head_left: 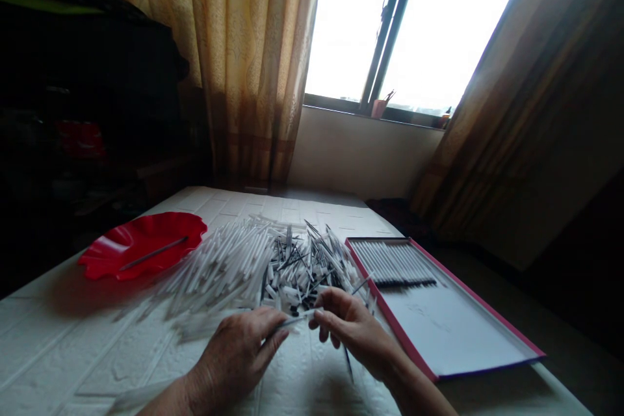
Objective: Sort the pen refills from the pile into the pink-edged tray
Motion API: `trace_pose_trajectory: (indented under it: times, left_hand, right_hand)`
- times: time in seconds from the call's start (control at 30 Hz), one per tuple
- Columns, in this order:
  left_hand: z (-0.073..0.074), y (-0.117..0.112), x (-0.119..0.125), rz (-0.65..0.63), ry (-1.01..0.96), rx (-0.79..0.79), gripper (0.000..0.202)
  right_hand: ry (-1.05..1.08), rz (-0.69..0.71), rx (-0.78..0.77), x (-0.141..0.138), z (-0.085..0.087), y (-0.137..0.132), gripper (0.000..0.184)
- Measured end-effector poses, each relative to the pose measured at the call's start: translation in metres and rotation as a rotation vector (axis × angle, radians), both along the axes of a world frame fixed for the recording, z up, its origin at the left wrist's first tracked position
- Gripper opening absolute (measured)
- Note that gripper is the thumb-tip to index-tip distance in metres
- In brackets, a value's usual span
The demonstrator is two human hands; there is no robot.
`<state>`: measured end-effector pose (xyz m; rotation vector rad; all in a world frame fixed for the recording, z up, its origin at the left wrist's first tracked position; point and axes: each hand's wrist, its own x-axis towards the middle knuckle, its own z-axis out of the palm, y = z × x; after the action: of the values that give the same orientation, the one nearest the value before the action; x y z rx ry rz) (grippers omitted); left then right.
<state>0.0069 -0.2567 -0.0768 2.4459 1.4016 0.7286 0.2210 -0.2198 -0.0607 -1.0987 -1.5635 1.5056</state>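
Observation:
My left hand (241,344) is closed, thumb and forefinger pinching a thin pale pen barrel (295,320) low over the table. My right hand (348,325) pinches the other end of it; whether a separate small part sits in those fingertips is too blurred to tell. Just beyond my hands lies a heap of white pen barrels (219,260). Beside that heap, dark refills (314,234) are mixed with small black and white pen pieces (292,292). A dark thin refill (348,364) shows below my right hand.
On the right rests a shallow red-edged box (468,338) with a row of pens (392,260) lined up at its far end. A red wavy-rimmed plate (97,263) on the left holds one thin stick (153,253). Behind the white brick-patterned table (43,331) are curtains (248,45) and a window.

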Motion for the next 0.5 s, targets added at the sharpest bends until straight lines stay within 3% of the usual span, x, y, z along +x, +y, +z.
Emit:
trace_pose_trajectory:
  times: [0.5]
  left_hand:
    - [-0.0009, -0.0025, 0.0022, 0.002, -0.051, 0.013, 0.023]
  right_hand:
    - [-0.057, 0.017, 0.036, -0.0003, 0.004, -0.005, 0.022]
